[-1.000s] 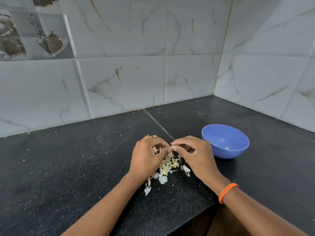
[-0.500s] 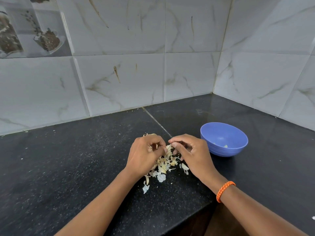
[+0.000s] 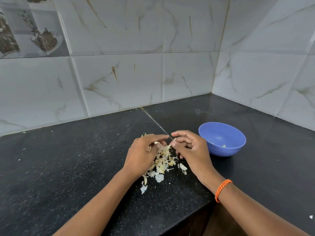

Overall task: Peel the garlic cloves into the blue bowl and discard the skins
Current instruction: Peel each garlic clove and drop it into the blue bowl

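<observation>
Centrally on the black desk (image 3: 68, 167), both hands meet above a loose heap of skins (image 3: 162, 164). The left hand (image 3: 143, 155) has its fingers curled, and its thumb and forefinger pinch a pale scrap of skin or clove at the top of the heap; which of the two it is cannot be told. The right hand (image 3: 190, 150) is also curled, its thumb and forefinger tips closed on the same small piece from the right side. That piece lies between the two hands, its long axis running roughly left to right. The heap spreads from under the hands toward the near edge, with a few flakes lying apart at its near end. The bowl (image 3: 235, 147) stands just right of the right hand, upright, holding a couple of pale cloves (image 3: 223, 145) at its bottom. An orange band (image 3: 221, 189) circles the right wrist.
</observation>
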Available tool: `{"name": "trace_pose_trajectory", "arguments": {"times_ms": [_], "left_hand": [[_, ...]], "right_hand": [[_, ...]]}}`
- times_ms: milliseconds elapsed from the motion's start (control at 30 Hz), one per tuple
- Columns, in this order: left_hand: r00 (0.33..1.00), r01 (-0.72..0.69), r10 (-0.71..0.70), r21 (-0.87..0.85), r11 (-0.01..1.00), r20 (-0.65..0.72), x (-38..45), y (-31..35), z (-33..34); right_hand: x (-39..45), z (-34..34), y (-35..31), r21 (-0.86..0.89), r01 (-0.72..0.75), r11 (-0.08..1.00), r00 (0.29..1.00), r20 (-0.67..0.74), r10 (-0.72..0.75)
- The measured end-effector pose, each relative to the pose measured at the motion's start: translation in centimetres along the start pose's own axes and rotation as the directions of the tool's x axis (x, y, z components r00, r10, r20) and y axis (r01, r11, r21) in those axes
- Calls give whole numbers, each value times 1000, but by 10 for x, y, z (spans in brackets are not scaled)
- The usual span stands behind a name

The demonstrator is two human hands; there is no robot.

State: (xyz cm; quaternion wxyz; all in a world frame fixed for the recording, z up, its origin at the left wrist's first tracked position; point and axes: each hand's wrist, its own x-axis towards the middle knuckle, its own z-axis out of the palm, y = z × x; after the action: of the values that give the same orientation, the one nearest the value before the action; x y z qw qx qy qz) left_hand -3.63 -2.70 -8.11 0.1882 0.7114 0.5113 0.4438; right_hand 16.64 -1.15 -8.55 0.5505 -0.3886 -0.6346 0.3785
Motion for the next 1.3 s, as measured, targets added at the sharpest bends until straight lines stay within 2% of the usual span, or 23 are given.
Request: {"name": "trace_pose_trajectory", "arguments": {"times_ms": [133,233,367,533,633,733,833,967,1033,1200,1300], "left_hand": [[1000,10,-10,29,1000,9,-2,8,2],[999,6,-3,51,999,-48,-3,11,4],[995,14,-13,15,1000,-101,-2,6,4],[998,15,-21,-98,995,-65,-3,6,7],[997,47,-62,-271,961,-45,-2,8,5],[995,78,-95,-401,913,-23,-2,11,2],[994,94,-111,-461,882,-9,-2,13,2],[994,89,-105,-502,860,-3,-3,11,4],[994,92,-108,-509,856,-2,-4,10,4],[994,91,-107,-519,850,-1,-5,11,3],[995,89,-104,-521,849,0,-5,11,3]], "right_hand": [[-1,3,-1,-41,23,999,999,-39,-25],[-2,4,-1,-37,26,999,999,-37,-27],[-3,4,-3,-32,25,999,999,-20,-25],[-3,6,-4,6,48,999,999,0,-48],[-3,5,-8,147,-22,989,999,26,18],[0,5,-8,335,-153,930,988,66,138],[4,5,-6,463,-254,849,967,118,225],[5,7,-5,530,-329,781,944,161,289],[4,8,-5,520,-338,785,940,158,301],[2,11,-9,457,-252,853,967,93,236],[1,13,-11,321,-138,937,990,38,132]]}}
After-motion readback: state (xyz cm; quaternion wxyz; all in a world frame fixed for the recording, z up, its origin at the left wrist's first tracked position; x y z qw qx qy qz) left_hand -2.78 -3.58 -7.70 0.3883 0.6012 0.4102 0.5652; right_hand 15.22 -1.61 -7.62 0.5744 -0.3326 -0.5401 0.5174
